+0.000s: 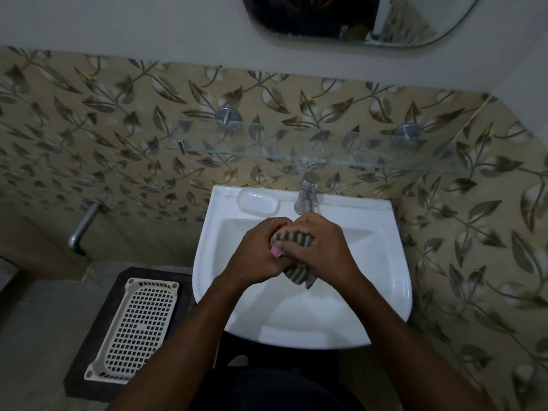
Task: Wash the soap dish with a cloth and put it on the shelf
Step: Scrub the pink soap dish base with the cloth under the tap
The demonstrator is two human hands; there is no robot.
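Note:
Both my hands meet over the white sink (394,262). My left hand (258,250) grips a pink soap dish (277,254), of which only a small edge shows between the fingers. My right hand (320,247) grips a grey-and-white striped cloth (296,275) that is wrapped against the dish and hangs down below the hands. The glass shelf (311,161) runs along the tiled wall above the sink, with nothing on it.
A chrome tap (307,192) stands at the back of the sink, just beyond my hands. A moulded soap recess (258,203) lies left of it. A white plastic basket (139,327) sits on a dark stool at lower left. A wall spout (83,229) juts out at left.

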